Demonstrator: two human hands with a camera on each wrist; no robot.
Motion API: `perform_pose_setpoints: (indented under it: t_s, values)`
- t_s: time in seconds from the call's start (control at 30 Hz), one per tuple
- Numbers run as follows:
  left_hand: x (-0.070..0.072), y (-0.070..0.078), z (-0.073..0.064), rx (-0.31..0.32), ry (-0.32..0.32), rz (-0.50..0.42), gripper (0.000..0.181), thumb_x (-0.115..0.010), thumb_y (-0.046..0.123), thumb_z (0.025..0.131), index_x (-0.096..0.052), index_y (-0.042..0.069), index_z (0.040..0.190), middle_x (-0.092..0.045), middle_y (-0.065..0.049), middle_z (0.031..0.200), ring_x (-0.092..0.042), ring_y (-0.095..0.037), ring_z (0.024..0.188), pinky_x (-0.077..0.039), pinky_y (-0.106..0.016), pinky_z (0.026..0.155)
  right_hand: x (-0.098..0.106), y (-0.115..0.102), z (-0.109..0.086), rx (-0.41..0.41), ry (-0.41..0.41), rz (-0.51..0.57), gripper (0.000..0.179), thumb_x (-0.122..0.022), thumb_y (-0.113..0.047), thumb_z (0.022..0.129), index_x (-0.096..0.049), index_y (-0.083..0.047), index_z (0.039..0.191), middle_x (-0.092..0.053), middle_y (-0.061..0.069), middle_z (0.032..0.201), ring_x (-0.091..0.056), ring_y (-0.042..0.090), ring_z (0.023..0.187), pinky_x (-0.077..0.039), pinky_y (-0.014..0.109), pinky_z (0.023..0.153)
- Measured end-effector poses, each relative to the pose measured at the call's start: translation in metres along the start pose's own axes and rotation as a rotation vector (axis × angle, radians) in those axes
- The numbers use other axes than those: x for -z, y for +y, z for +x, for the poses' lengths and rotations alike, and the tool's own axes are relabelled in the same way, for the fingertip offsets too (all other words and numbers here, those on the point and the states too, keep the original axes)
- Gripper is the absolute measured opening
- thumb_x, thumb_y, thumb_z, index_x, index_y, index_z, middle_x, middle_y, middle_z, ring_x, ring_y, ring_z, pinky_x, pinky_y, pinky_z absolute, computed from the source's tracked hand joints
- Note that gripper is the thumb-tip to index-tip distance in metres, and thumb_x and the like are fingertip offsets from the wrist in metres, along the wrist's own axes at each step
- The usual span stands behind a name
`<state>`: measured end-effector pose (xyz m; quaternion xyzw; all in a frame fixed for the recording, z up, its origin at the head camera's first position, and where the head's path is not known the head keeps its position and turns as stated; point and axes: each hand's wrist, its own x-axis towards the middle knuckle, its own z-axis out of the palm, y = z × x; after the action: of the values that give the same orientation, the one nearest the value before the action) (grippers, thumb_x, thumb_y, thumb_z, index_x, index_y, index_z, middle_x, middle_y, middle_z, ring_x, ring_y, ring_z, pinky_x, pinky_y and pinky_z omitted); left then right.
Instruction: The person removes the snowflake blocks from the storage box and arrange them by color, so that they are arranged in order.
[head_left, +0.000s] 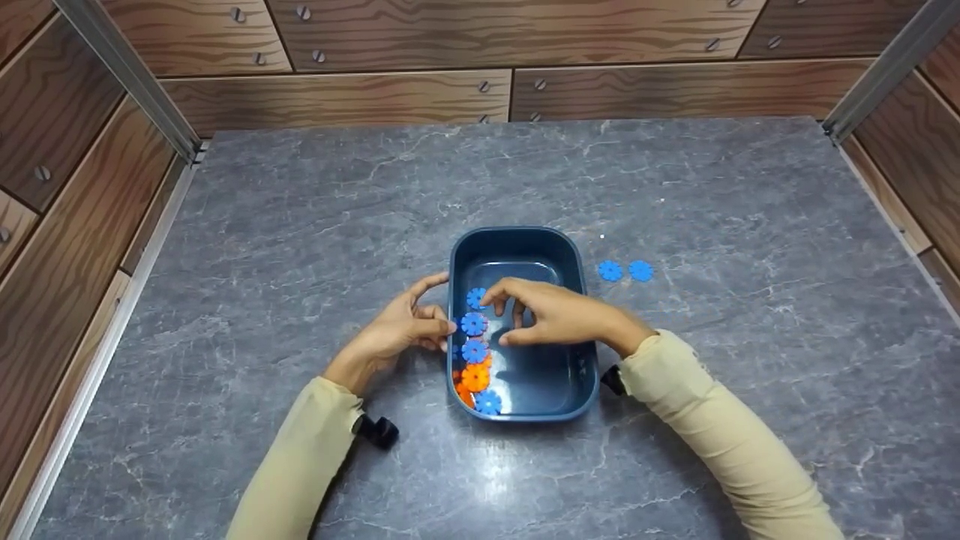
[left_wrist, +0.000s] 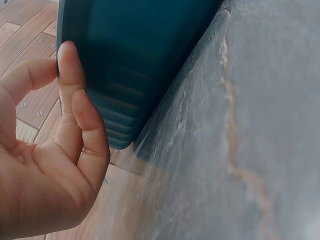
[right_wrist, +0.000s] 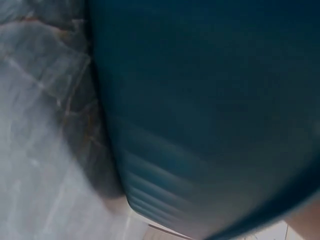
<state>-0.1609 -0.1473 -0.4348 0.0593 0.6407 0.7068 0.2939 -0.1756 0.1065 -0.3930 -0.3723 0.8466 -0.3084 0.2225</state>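
Note:
A dark blue rectangular plastic tub (head_left: pixel 525 414) stands on the table. Along its left wall inside lie several notched flower-shaped discs, blue ones (head_left: pixel 474 351) and orange ones (head_left: pixel 475 377). My left hand (head_left: pixel 397 326) holds the tub at its left rim, thumb at the edge and bent fingers (left_wrist: pixel 92 117) against the outer wall. Over the tub reaches my right hand (head_left: pixel 551 311), index fingertip right at the farthest blue disc (head_left: pixel 475 298), thumb well apart from the fingers. The right wrist view is mostly filled by the tub's outer wall (right_wrist: pixel 200 100).
Two more blue discs (head_left: pixel 625 271) lie side by side on the grey marbled table (head_left: pixel 360 195), just right of the tub. Wood-patterned panels (head_left: pixel 337 97) with metal corner posts enclose the table at the back and sides.

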Motion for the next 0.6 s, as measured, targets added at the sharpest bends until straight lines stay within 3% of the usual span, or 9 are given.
perform_pose_setpoints:
  t_s: [0.13, 0.4, 0.6]
  values:
    - [0.001, 0.000, 0.000, 0.000, -0.005, 0.017, 0.082, -0.062, -0.001, 0.084, -0.019, 0.013, 0.152, -0.061, 0.002, 0.068, -0.061, -0.013, 0.057, -0.050, -0.024, 0.058, -0.005, 0.001, 0.004, 0.002, -0.025, -0.024, 0.049, -0.068, -0.024, 0.089, -0.050, -0.012, 0.132, -0.060, 0.010, 0.118, -0.062, 0.022, 0.092, -0.053, 0.037, 0.081]
    - [0.001, -0.001, 0.001, 0.006, -0.006, 0.010, 0.082, -0.062, -0.002, 0.084, -0.019, 0.013, 0.152, -0.061, 0.002, 0.068, -0.061, -0.013, 0.057, -0.050, -0.024, 0.057, -0.013, 0.003, 0.013, -0.025, -0.070, -0.130, 0.045, -0.069, -0.029, 0.088, -0.055, -0.019, 0.130, -0.060, 0.005, 0.110, -0.056, 0.012, 0.080, -0.048, 0.026, 0.072]
    - [0.002, -0.001, 0.001, 0.005, -0.009, 0.014, 0.082, -0.061, -0.003, 0.083, -0.019, 0.013, 0.152, -0.061, 0.002, 0.068, -0.060, -0.013, 0.057, -0.049, -0.023, 0.058, -0.016, 0.002, 0.017, -0.028, -0.097, -0.190, 0.044, -0.068, -0.030, 0.088, -0.056, -0.021, 0.130, -0.061, 0.002, 0.108, -0.055, 0.012, 0.079, -0.047, 0.028, 0.072]
